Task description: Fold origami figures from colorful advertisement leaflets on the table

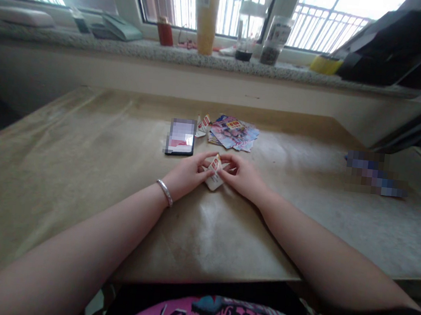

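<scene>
L hand (188, 175), R hand (244, 177): fingertips pinched on folded paper (215, 174) (red-white print) | mid desk (82, 164) | phone (181, 138), leaflet stack (233, 132) just behind it

Left hand (188, 175) and right hand (244, 177), both pinching a paper (215, 172), fill the frame's centre. Just above them a phone (180, 138), a scrap (202, 125) and leaflets (233, 132) sit close together, barring the way ahead. The desk (63, 162) lies open across the left. On the right it is open as far as a blurred object (376, 174).
</scene>
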Available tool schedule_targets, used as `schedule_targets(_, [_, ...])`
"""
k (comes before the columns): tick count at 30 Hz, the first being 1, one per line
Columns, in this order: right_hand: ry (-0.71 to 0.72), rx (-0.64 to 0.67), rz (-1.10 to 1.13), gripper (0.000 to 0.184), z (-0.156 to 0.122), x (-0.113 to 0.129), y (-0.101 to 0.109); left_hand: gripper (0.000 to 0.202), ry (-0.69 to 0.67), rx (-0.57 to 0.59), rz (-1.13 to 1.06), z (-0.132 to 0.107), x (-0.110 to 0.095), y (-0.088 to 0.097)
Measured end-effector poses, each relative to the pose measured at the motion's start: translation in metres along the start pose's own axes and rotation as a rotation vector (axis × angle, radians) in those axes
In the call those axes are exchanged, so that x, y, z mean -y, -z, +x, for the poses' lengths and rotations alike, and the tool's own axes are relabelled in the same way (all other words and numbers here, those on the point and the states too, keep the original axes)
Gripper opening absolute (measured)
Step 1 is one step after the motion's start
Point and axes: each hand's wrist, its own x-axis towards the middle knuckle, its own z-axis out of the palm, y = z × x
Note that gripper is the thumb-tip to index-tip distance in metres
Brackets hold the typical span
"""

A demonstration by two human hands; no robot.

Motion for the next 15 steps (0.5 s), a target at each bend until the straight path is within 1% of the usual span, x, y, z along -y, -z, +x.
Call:
schedule_targets(2, [0.044, 0.025, -0.097, 0.039, -0.0014, 0.0003, -0.0005, 0.052, 0.004, -0.003, 0.039, 0.0006, -0.0006, 0.0000])
schedule_targets(4, [0.077, 0.028, -0.157, 0.042, -0.0020, -0.0007, -0.0008, 0.055, -0.018, -0.013, 0.125, 0.0007, -0.0019, 0.0005])
schedule_targets(8, [0.141, 0.002, -0.289, 0.044, -0.0013, -0.0042, 0.0000, 0.060, -0.094, -0.042, 0.420, 0.0003, -0.0038, 0.0030])
schedule_targets(11, [0.186, -0.005, -0.373, 0.046, -0.0002, -0.0048, 0.0009, 0.059, -0.103, -0.008, 0.615, -0.0005, -0.0046, 0.0047])
schedule_targets(15, [0.226, -0.027, -0.455, 0.041, 0.0000, -0.0039, 0.0005, 0.057, -0.146, 0.045, 0.724, -0.0010, -0.0055, 0.0052])
